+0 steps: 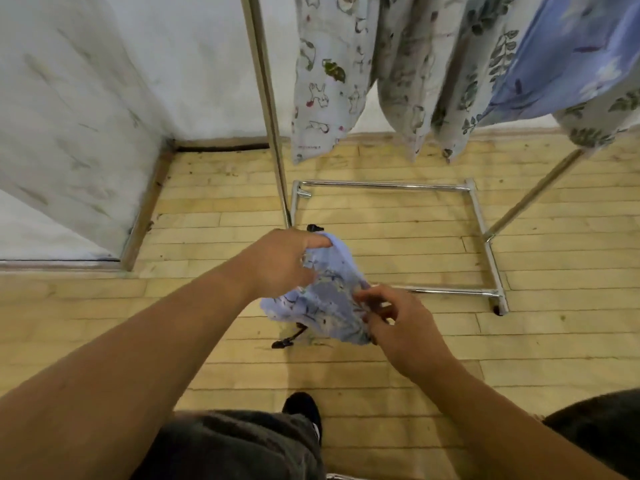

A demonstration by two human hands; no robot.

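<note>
Right at the frame's centre, the left hand (pixel 280 263) grips the top edge of a crumpled pale-blue printed cloth (pixel 325 299), while the right hand (pixel 398 323) pinches its lower right edge. Beyond them, open plank wooden floor (pixel 214 209) spreads inside the chrome tubular rack base (pixel 381 184). Printed hanging fabrics (pixel 329 81) fill the upper right.

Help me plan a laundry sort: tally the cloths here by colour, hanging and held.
Blue: 2, the hanging blue cloth and the held blue cloth
Pale printed: 4, the animal-print cloth, the faint-print cloth, the leaf-print cloth and the half-hidden leafy cloth
Total: 6
</note>
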